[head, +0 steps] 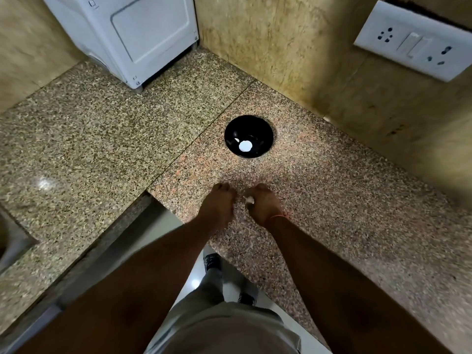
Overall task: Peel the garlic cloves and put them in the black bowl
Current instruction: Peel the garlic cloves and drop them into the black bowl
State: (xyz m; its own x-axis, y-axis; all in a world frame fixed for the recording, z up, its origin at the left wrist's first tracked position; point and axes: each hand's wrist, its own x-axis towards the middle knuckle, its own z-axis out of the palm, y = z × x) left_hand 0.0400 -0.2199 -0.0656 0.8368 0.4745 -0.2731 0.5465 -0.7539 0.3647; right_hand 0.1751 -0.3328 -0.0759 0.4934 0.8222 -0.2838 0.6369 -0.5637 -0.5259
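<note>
Both hands are over the granite counter (344,200), close to its near edge, side by side and just apart. The right hand (264,204) has its fingers curled in, pinching a small pale piece of garlic (249,199) at the fingertips; whether that is a clove or only loose skin is too blurred to tell. An orange thread (279,216) circles the right wrist. The left hand (218,205) points its fingers down toward the stone, fingertips bunched together; whether it grips anything cannot be told from here.

Farther back on the counter, toward the corner where the two walls meet, sits the black bowl (249,123), upright and well apart from the hands. Inside it lies one white peeled clove (245,146), with a smaller white bit just beside it.

At the counter's far left edge stands a white appliance (132,37). A white switch plate (413,40) with sockets is fixed to the right-hand wall. Below the counter's near edge, grey trousers (217,320) and dark shoes (212,261) show over a pale floor.
</note>
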